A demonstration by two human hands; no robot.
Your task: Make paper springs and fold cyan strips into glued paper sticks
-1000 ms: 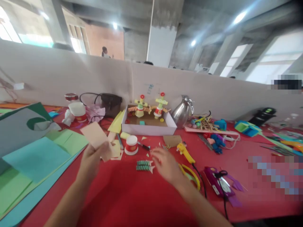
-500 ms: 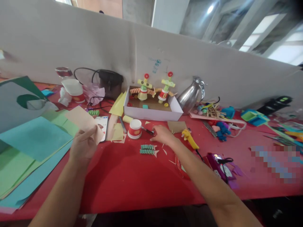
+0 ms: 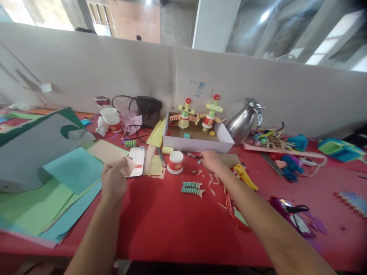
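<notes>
My left hand point(image 3: 114, 180) is closed on a pale peach sheet of paper point(image 3: 110, 153), held above the red table point(image 3: 160, 225) near a phone point(image 3: 137, 161). My right hand point(image 3: 211, 161) reaches forward and is closed around a dark pen point(image 3: 191, 155) lying in front of the white box point(image 3: 197, 143). A small red-and-white cup point(image 3: 175, 162) stands just left of that hand. A folded green paper spring point(image 3: 190, 187) lies on the table below it, among small paper scraps.
The white box holds two paper figures point(image 3: 197, 114). A steel kettle point(image 3: 245, 122), a black bag point(image 3: 149, 109) and a yellow glue gun point(image 3: 245, 175) stand nearby. Coloured paper sheets point(image 3: 43, 183) cover the left; a purple tool point(image 3: 291, 215) and craft clutter lie right.
My right hand has reached forward from the middle of the table to the pen by the box. My left hand has lowered the peach paper. The camera has tilted down.
</notes>
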